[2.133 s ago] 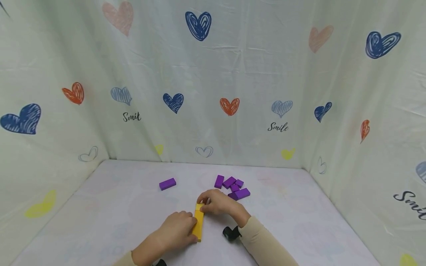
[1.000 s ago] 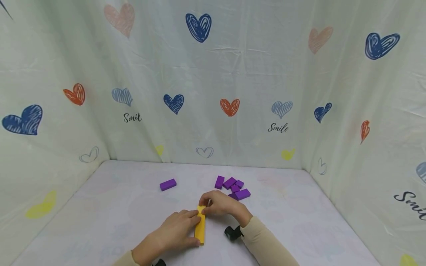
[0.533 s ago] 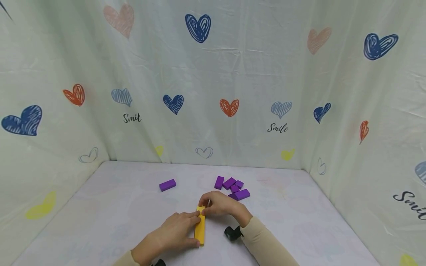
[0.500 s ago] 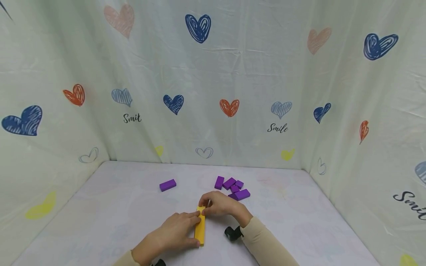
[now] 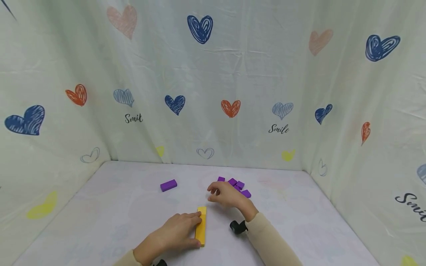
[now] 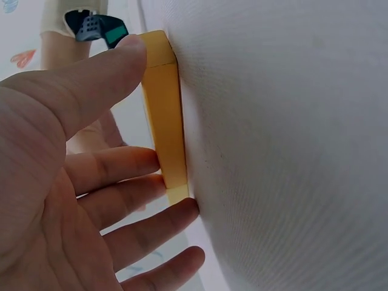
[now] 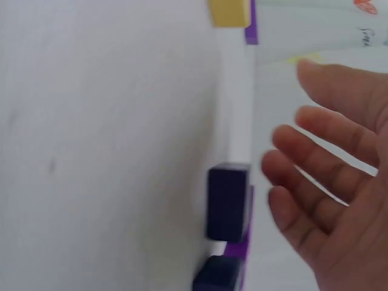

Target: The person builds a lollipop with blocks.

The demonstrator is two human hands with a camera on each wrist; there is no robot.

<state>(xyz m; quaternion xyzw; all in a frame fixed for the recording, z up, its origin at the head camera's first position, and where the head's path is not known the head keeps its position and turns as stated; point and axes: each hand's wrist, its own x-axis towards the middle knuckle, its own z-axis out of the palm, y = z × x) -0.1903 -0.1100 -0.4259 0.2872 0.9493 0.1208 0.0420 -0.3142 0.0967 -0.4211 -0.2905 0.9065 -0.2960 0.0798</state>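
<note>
- Head view: the left hand lies nearest, fingers almost straight, touching the long yellow block but not curled around it.
- At this block's far end, the short yellow block sits in line, touching.
- Farther, the right hand is over the white table, fingers loosely bent, holding nothing.
- Purple blocks lie near it, partly hidden; one separate purple block lies leftward.
- Behind stands a curtain with hearts.

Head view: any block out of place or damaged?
No damage visible. One purple block lies alone, left of the loose purple cluster, so it looks like a stray; the right hand partly hides that cluster. The yellow blocks sit in line.
</note>
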